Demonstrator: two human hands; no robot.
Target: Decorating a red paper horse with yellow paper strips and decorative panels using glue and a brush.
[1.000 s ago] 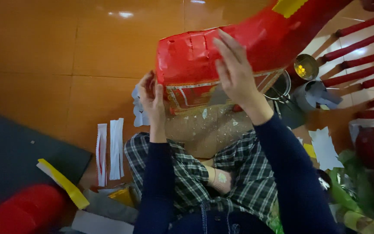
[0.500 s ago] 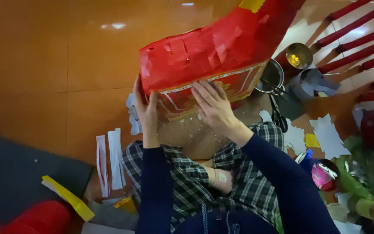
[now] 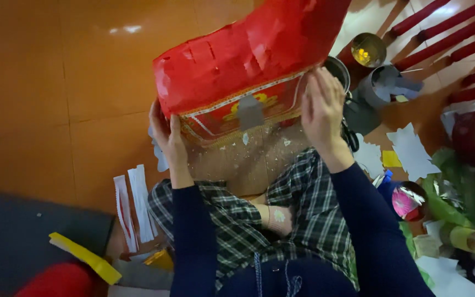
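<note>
Now steadying red paper box (image 3: 243, 66) — left hand (image 3: 166, 135) gripping its corner, right hand (image 3: 321, 107) flat, fingers together, against its end.

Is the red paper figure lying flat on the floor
No, both the left hand and right hand hold the red paper figure up.

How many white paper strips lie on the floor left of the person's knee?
2: one strip further left, the other strip beside it nearer the knee, both lengthwise on the orange floor. More may be hidden.
</note>
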